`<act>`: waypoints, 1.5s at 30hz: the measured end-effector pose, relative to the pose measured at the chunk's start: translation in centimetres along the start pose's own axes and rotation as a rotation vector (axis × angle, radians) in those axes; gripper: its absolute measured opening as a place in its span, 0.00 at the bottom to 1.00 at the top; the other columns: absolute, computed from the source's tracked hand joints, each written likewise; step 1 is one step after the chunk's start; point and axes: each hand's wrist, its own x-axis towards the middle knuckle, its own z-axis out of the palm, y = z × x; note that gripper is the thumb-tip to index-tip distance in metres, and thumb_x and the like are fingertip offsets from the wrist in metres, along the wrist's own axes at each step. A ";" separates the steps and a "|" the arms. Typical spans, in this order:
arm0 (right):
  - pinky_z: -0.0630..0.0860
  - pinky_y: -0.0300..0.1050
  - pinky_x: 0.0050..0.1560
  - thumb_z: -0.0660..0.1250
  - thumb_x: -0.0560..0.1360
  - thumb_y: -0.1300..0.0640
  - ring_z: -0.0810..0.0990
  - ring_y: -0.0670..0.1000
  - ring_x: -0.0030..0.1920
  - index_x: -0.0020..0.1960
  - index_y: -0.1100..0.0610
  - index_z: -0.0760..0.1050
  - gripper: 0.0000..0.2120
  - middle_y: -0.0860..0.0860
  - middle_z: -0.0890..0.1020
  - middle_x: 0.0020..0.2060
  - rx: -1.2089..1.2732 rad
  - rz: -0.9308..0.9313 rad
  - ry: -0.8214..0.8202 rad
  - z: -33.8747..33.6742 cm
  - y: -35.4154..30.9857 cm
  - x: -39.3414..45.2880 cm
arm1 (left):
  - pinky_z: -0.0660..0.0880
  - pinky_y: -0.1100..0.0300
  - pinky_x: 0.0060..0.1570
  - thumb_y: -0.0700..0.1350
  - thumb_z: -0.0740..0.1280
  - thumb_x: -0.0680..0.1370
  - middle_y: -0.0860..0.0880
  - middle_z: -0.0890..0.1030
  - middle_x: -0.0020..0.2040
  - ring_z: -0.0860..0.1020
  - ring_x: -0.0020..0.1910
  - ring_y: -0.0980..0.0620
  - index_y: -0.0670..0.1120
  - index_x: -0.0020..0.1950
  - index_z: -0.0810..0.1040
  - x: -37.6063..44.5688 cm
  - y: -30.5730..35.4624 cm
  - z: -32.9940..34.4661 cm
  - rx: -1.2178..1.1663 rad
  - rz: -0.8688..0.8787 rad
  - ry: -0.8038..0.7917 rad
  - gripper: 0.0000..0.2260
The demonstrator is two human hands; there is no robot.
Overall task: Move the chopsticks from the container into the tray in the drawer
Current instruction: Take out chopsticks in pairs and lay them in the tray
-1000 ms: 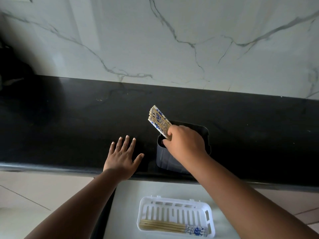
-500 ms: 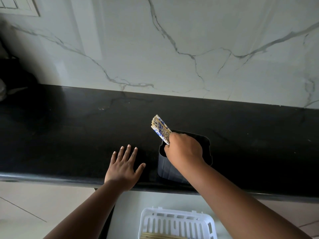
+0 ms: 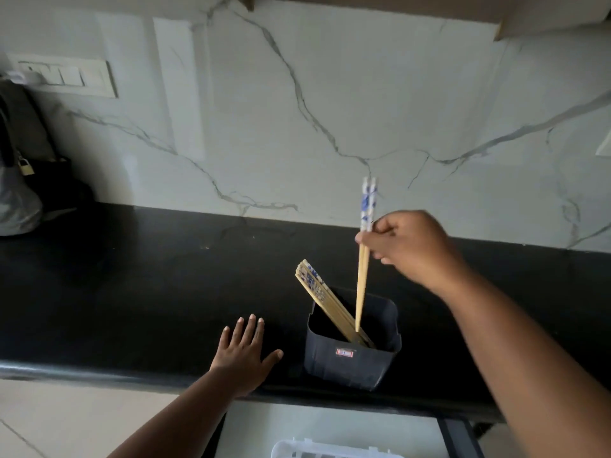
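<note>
Grip of your right hand [image 3: 410,246] pinches a chopstick pair [image 3: 363,259], tips still inside the dark container [image 3: 352,358], where a leaning bundle [image 3: 317,292] remains. Your left hand [image 3: 244,352] lies flat, released, on the surface [image 3: 132,292]; the tray [image 3: 330,451] sits below.

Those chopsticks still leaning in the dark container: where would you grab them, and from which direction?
Pinch the leaning chopsticks at their blue-patterned top ends, coming from above and the left. Those ends stick out past the container rim, tilted up-left, while the tips sit deep inside, probably hard to reach.
</note>
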 end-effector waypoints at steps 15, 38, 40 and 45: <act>0.82 0.42 0.34 0.76 0.63 0.54 0.84 0.51 0.35 0.39 0.60 0.84 0.10 0.57 0.85 0.36 0.855 0.234 -0.373 -4.7 -4.3 -0.1 | 0.74 0.53 0.60 0.46 0.69 0.78 0.49 0.80 0.62 0.75 0.66 0.49 0.47 0.59 0.82 -5.7 7.2 -24.1 -0.149 1.142 1.123 0.11; 0.83 0.47 0.38 0.75 0.69 0.66 0.85 0.54 0.36 0.45 0.65 0.82 0.06 0.58 0.86 0.37 0.701 0.279 -0.422 0.1 -2.7 -4.3 | 0.82 0.57 0.39 0.44 0.71 0.75 0.41 0.85 0.45 0.84 0.39 0.47 0.37 0.55 0.81 -3.2 8.2 -31.5 -1.089 0.244 -0.309 0.12; 0.83 0.45 0.35 0.74 0.69 0.67 0.85 0.52 0.34 0.44 0.64 0.81 0.04 0.57 0.86 0.35 0.686 0.284 -0.431 0.7 -1.5 -4.5 | 0.82 0.54 0.45 0.47 0.69 0.77 0.40 0.84 0.49 0.84 0.43 0.46 0.39 0.57 0.80 -2.7 8.4 -29.8 -1.084 0.221 -0.208 0.14; 0.83 0.50 0.41 0.75 0.69 0.65 0.83 0.53 0.35 0.43 0.64 0.81 0.05 0.58 0.85 0.35 0.483 0.247 -0.501 2.9 2.4 -5.9 | 0.70 0.57 0.45 0.63 0.57 0.79 0.45 0.82 0.47 0.78 0.45 0.45 0.48 0.49 0.82 -0.1 6.5 -23.6 -0.971 0.050 0.375 0.22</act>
